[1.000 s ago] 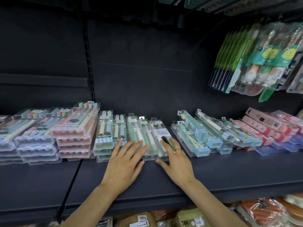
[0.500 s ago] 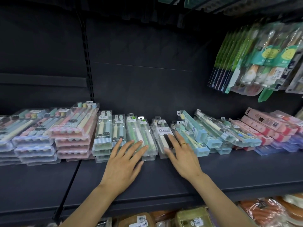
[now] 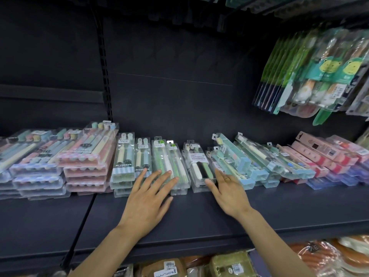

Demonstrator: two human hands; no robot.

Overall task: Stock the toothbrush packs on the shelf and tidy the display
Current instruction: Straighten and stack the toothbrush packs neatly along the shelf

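On the dark shelf (image 3: 199, 216), front row: toothbrush packs laid flat, side by side.
Left hand (image 3: 148, 193): fingers straight and spread, tips resting on the green pack (image 3: 165, 160); position unchanged from half a second ago.
Right hand (image 3: 229, 191): fingers straight, palm down, a ring on one finger; thumb at the near end of the "SOFT TOOTHBRUSH" pack (image 3: 199, 166), fingertips on the teal packs (image 3: 235, 162) just beside it.
"SOFT TOOTHBRUSH" pack: slid rightward since a second ago; it now touches the teal packs, with a gap opened between it and the green pack.
Pastel multi-packs (image 3: 85, 156): stacked at the left end, unmoved.
Pink boxes (image 3: 323, 154): right end of the row, unmoved.
Hanging packs (image 3: 311, 76): on pegs, upper right.
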